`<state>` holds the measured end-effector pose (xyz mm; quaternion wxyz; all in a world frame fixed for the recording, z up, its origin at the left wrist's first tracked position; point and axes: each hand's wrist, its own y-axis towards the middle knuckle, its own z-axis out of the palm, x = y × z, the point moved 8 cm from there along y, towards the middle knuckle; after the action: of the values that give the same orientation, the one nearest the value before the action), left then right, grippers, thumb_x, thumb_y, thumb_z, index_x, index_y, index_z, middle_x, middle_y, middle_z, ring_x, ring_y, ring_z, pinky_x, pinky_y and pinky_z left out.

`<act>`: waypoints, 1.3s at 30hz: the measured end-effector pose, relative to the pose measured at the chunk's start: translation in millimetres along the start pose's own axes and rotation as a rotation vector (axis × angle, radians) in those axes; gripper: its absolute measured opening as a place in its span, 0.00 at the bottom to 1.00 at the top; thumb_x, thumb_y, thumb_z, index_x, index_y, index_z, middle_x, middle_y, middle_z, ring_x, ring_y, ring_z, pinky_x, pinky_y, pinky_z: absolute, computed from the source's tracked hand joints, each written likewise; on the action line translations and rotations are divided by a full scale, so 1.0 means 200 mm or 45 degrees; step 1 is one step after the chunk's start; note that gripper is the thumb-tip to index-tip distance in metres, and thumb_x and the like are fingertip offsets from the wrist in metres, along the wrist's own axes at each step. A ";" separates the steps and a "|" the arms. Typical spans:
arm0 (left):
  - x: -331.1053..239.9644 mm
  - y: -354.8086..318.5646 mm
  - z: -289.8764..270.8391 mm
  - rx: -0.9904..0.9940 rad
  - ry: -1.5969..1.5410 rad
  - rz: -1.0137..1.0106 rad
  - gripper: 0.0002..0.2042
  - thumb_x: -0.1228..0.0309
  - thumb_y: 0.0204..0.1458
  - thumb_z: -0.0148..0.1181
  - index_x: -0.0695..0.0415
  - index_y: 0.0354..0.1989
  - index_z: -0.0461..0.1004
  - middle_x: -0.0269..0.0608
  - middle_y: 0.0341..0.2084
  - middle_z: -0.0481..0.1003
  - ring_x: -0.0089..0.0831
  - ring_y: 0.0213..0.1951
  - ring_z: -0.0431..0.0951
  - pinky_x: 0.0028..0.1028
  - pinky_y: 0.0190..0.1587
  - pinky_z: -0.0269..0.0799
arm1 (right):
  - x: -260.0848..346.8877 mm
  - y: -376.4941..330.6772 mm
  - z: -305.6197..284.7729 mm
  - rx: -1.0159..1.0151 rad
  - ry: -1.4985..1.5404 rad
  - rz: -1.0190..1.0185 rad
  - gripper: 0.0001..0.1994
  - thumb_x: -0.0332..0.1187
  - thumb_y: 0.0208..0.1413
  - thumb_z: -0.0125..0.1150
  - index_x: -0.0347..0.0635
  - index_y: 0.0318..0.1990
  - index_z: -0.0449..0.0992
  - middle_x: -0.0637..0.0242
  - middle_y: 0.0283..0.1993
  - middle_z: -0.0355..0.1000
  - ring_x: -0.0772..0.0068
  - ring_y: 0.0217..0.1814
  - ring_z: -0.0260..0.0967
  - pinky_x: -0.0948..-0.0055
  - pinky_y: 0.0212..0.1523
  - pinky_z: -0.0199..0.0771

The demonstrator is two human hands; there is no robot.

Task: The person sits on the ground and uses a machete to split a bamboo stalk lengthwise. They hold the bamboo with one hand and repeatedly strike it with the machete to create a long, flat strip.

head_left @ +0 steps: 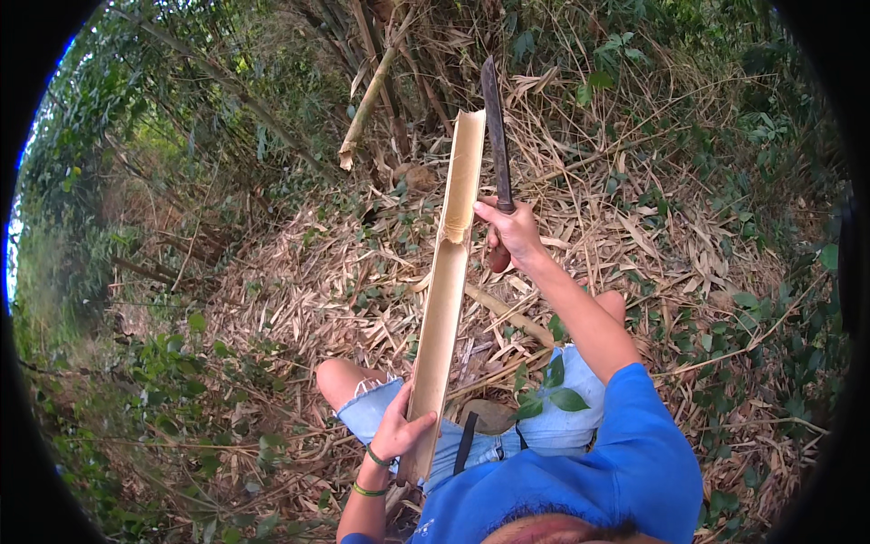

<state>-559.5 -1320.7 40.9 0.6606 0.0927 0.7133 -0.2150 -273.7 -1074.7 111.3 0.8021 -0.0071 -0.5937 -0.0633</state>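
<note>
A long split half of bamboo slants up across the middle, its pale hollow side showing and a broken node wall partway along it. My left hand is wrapped round its lower end, the thumb lying over the inner face. My right hand is closed on the brown handle of a machete. The dark blade points up and away, beside the bamboo's far part. My right thumb and fingertips reach to the bamboo's right edge; whether they press on it I cannot tell.
Dry bamboo leaves cover the ground around my bent legs. A cut bamboo stem hangs down ahead, with a dense thicket behind. A bamboo piece lies before me. Leafy green plants stand to the left, and thin stems to the right.
</note>
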 end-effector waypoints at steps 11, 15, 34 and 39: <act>-0.20 0.06 0.19 0.324 -0.843 -0.234 0.28 0.62 0.59 0.62 0.58 0.63 0.58 0.45 0.38 0.74 0.35 0.36 0.79 0.33 0.38 0.78 | 0.14 -0.11 0.14 -0.132 -0.084 -0.103 0.13 0.33 0.54 0.70 0.31 0.40 0.77 0.71 0.24 0.71 0.83 0.16 0.64 0.79 0.17 0.63; -0.25 0.08 0.14 0.195 -0.704 -0.241 0.23 0.70 0.58 0.60 0.58 0.60 0.59 0.44 0.35 0.74 0.33 0.28 0.78 0.32 0.30 0.78 | 0.27 -0.18 0.08 -0.022 -0.828 -0.459 0.13 0.40 0.56 0.69 0.39 0.31 0.78 0.78 0.15 0.64 0.83 0.14 0.62 0.73 0.16 0.59; -0.32 0.02 0.20 0.248 -0.694 -0.213 0.41 0.86 0.47 0.56 0.51 0.72 0.49 0.46 0.31 0.73 0.34 0.26 0.76 0.35 0.30 0.77 | 0.20 -0.24 -0.02 0.350 -1.675 -0.652 0.08 0.34 0.41 0.62 0.42 0.17 0.75 0.55 0.14 0.71 0.54 0.14 0.69 0.62 0.20 0.71; -0.27 0.04 0.10 0.195 -0.729 -0.226 0.42 0.85 0.46 0.57 0.52 0.72 0.49 0.46 0.31 0.73 0.35 0.26 0.76 0.36 0.30 0.78 | 0.14 -0.20 0.08 0.308 -1.771 -0.616 0.08 0.34 0.45 0.56 0.44 0.18 0.71 0.67 0.09 0.63 0.70 0.09 0.64 0.63 0.12 0.67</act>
<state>-531.5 -1314.5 92.7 0.8045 0.0152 0.4853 -0.3423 -285.8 -1115.2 139.5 0.2003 0.1738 -0.9520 -0.1532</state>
